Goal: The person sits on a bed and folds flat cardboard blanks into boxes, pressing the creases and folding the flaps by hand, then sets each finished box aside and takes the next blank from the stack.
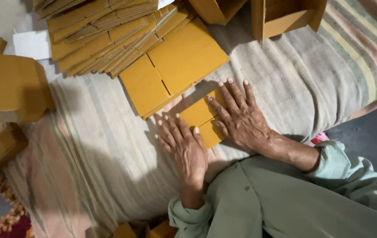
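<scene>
Striped bedding (312, 75) carries everything. Two folded yellow boxes (281, 17) at its top edge show hollow, partly cut off. Near the middle, left hand (184, 147) and right hand (239, 117) press flat, fingers spread, on a yellow card blank (199, 112), half hidden beneath them, just below a fanned stack of blanks (122, 39).

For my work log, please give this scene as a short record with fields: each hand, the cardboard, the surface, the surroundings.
left hand: left hand flat, palm down, on the folded cardboard piece
right hand: right hand flat, fingers spread, pressing the same piece
nearby stack: fanned pile of flat cardboard blanks just above the hands
surface: striped cloth
made boxes: assembled cardboard boxes at the left, open boxes at the top
clothing: pale green sleeves
</scene>
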The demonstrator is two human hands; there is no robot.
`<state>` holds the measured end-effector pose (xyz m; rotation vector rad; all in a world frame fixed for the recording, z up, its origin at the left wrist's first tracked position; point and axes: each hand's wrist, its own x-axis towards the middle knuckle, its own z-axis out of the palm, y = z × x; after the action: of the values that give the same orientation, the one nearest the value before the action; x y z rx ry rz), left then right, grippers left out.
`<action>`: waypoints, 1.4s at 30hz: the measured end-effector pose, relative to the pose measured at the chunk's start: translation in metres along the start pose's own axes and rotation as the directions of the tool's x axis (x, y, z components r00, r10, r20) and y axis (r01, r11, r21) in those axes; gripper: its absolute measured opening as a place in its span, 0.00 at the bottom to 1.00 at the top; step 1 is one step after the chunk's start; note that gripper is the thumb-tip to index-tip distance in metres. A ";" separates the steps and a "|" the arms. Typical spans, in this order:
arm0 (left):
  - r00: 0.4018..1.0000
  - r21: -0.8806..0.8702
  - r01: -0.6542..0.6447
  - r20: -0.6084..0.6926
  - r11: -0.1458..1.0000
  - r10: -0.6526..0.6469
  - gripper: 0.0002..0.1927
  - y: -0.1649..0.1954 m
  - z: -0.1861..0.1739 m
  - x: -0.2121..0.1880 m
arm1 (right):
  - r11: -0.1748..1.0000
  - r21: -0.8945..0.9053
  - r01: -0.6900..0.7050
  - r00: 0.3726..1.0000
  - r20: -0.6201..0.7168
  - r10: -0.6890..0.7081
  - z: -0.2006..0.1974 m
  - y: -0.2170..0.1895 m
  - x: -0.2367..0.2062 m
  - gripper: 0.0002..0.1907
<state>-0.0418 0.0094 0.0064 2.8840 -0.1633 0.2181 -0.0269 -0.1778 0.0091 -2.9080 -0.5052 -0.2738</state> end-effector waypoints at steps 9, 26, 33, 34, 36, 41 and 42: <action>0.990 0.055 -0.109 -0.085 0.992 0.114 0.30 0.020 0.018 0.038 | 1.000 0.022 -0.013 1.000 0.013 0.013 0.000 0.002 0.003 0.35; 0.996 -0.006 -0.081 -0.024 0.997 0.080 0.27 0.024 0.009 0.041 | 0.997 -0.047 -0.057 0.997 0.047 0.059 0.005 -0.005 0.032 0.34; 0.994 -0.003 -0.102 -0.048 0.995 0.101 0.27 0.023 0.007 0.039 | 1.000 -0.002 -0.015 0.999 -0.052 0.015 0.005 -0.001 0.028 0.32; 0.994 0.006 -0.098 -0.048 0.995 0.098 0.26 0.023 0.007 0.039 | 1.000 -0.023 -0.020 0.999 -0.039 0.019 0.006 -0.001 0.028 0.32; 0.995 0.025 -0.088 -0.051 0.996 0.089 0.25 0.023 0.008 0.040 | 0.999 -0.048 -0.027 0.999 -0.029 0.026 0.008 -0.002 0.026 0.32; 0.995 -0.007 -0.083 -0.056 0.997 0.082 0.25 0.024 0.007 0.039 | 0.992 -0.125 -0.004 0.998 -0.057 -0.003 0.015 -0.008 0.034 0.32; 0.995 -0.008 -0.080 -0.056 0.997 0.079 0.25 0.024 0.007 0.039 | 0.996 -0.086 -0.009 0.999 -0.054 0.005 0.016 -0.008 0.037 0.32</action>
<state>-0.0055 -0.0195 0.0114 2.8600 -0.2684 0.3106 0.0069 -0.1554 0.0029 -2.9760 -0.4861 -0.3803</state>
